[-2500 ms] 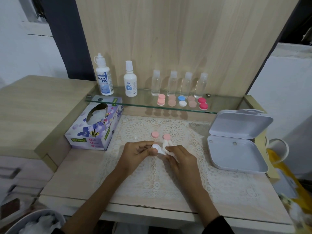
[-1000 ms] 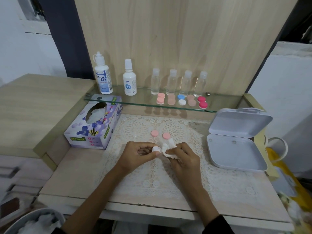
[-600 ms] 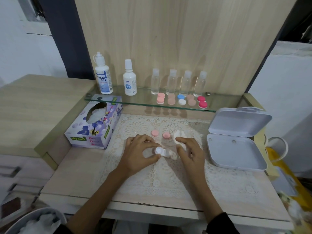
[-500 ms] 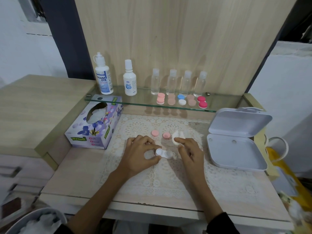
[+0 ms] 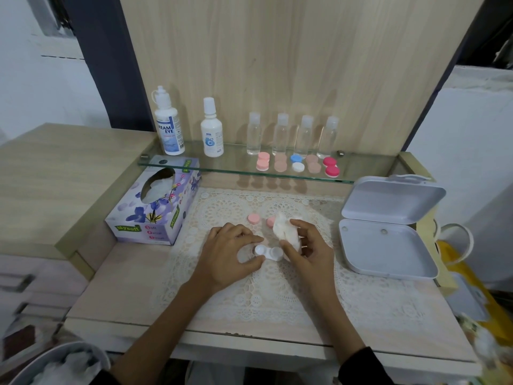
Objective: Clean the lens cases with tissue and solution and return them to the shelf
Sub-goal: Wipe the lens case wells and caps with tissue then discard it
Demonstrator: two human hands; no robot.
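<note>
A white lens case (image 5: 268,252) with both cups uncovered lies on the lace mat (image 5: 277,298). My left hand (image 5: 230,254) pinches its left end between thumb and fingers. My right hand (image 5: 306,247) holds a crumpled white tissue (image 5: 287,232) just above the case's right cup. Two pink caps (image 5: 254,218) lie on the mat behind my hands, the right one partly hidden by the tissue. Several closed lens cases (image 5: 298,163) sit in a row on the glass shelf (image 5: 236,169), with two solution bottles (image 5: 170,122) at its left.
A tissue box (image 5: 155,215) stands left of the mat. An open white hinged box (image 5: 388,234) sits at the right. Several small clear bottles (image 5: 280,133) line the shelf's back. A bin with used tissues (image 5: 55,365) is at the lower left.
The case has come down from between both hands onto the mat, where my left hand steadies it. My right hand lifted the tissue off it, then brought it back beside the case.
</note>
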